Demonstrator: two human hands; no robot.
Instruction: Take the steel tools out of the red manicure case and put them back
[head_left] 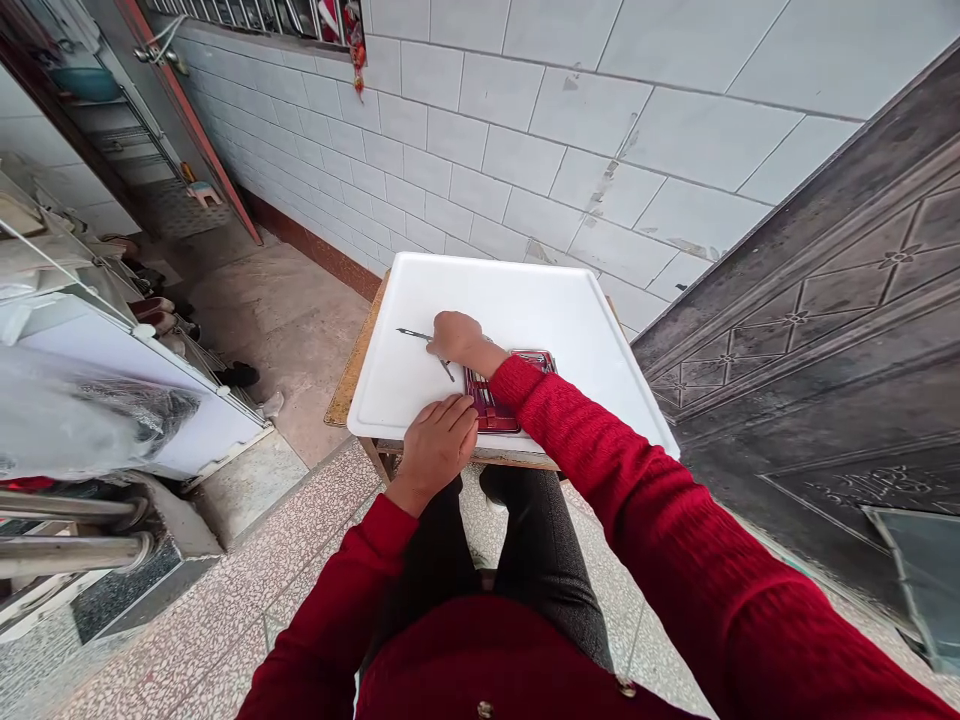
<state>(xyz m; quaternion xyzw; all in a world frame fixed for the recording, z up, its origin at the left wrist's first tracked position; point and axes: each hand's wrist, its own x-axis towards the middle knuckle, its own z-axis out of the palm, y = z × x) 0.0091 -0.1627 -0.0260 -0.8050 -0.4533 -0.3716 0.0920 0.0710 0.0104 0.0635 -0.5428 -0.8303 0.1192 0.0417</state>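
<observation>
My right hand is closed above the white tabletop, left of a dark red case. A slim, pointed dark metal tool sticks out leftward from its fingers. Below that hand another thin dark metal piece shows, and I cannot tell whether the two are joined. Several slender metal tools fill the opened red case, which looks like a manicure set. Part of the case is covered by my right forearm. My left hand lies with fingers extended together at the case's left edge, touching it.
The white top sits on a wooden table against a tiled wall. A dark metal door stands close on the right. To the left is a rack with shoes and a plastic-covered white unit.
</observation>
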